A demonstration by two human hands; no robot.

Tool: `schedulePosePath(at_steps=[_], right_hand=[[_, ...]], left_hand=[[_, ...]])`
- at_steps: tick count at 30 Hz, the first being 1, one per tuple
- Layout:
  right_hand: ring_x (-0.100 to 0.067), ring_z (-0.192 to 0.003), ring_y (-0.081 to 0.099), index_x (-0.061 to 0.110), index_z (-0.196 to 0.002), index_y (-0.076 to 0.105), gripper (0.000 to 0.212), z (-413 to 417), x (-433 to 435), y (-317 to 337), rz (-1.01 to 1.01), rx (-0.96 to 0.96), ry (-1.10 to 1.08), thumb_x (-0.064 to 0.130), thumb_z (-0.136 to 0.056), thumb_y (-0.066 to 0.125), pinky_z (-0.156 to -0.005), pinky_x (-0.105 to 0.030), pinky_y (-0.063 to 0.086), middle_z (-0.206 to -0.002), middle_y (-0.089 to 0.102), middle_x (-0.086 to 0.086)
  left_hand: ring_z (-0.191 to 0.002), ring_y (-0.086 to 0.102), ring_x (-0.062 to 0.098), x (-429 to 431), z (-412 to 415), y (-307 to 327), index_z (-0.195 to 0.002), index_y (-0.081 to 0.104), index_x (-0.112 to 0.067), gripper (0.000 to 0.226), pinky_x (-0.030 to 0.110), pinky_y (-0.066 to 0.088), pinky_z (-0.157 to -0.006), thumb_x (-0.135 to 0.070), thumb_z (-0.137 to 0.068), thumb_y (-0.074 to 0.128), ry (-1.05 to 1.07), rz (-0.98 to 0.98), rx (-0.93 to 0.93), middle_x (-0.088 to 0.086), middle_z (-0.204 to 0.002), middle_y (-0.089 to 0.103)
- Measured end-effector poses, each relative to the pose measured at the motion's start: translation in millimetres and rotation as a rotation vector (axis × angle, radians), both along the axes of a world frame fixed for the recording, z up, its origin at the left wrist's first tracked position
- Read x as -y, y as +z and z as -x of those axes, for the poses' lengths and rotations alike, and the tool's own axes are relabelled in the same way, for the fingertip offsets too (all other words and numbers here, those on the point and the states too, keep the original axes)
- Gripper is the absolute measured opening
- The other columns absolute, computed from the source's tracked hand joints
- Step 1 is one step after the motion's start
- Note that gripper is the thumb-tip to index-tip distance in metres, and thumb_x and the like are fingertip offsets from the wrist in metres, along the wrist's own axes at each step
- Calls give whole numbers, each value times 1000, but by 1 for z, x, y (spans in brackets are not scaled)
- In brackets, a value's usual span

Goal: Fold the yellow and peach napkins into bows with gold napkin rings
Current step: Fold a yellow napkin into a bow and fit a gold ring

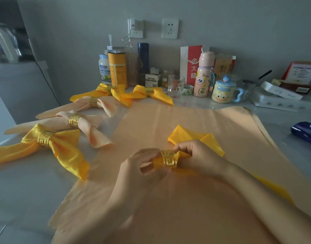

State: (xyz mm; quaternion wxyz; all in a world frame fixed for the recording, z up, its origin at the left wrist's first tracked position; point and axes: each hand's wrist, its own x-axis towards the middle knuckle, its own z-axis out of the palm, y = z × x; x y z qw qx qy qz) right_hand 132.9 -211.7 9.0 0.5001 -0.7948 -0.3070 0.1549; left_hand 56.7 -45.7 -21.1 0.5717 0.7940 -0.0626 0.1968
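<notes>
Worktop: pale grey stone-look countertop [28,182], bearing everything below; jars, bottles and cups stand along the back wall, out of the working area.
Underlay: large flat peach cloth napkin [168,124] with a scalloped edge, spread open in front of the person. It probably waits its turn while serving as the folding surface.
Finished stock: five bows set aside to the left and rear, three yellow and two peach, each cinched by a gold ring. The nearest is a glossy yellow satin bow [66,138].
Item in hand: folded yellow satin napkin [183,136], its wings resting on the peach cloth behind the hands and one tail running under the right forearm.
Right hand [198,155]: fingers curled round the gathered middle of the yellow napkin just right of the ring, probably to keep the pleats bunched.
Left hand [137,166]: fingertips pinching the napkin end that pokes out of the ring's left side, apparently to draw it through.
Fastener: cut-out gold metal napkin ring [168,160], seated on the gathered cloth between both hands.
Stage: sixth bow partly cinched, not yet spread.
</notes>
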Motion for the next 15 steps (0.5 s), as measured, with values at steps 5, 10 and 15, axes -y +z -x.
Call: schedulePosePath(at_steps=[5, 10, 15], right_hand=[[-4, -55, 54, 14, -70, 64, 16, -1, -3, -6, 6, -32, -35, 4, -78, 72, -52, -21, 44, -60, 60, 3], [-4, -54, 45, 20, -76, 49, 29, -5, -4, -9, -4, 0, -89, 14, -66, 75, -51, -25, 42, -59, 54, 8], [-2, -53, 41, 20, -77, 45, 30, -2, -4, -11, -7, 12, -60, 6, -69, 70, -51, -24, 39, -61, 52, 8]], left_hand=[[-92, 62, -2, 3, -2, 1, -95, 72, -30, 37, 12, 50, -71, -57, -74, 59, 5, -109, 51, -26, -106, 60], [-96, 55, -9, 1, -10, 1, -100, 72, -25, 36, 7, 44, -76, -31, -72, 50, 9, -254, 40, -23, -100, 62], [-90, 52, 0, 4, -11, -3, -92, 72, -15, 34, 2, 35, -72, -24, -65, 53, 20, -402, 53, -20, -91, 54]])
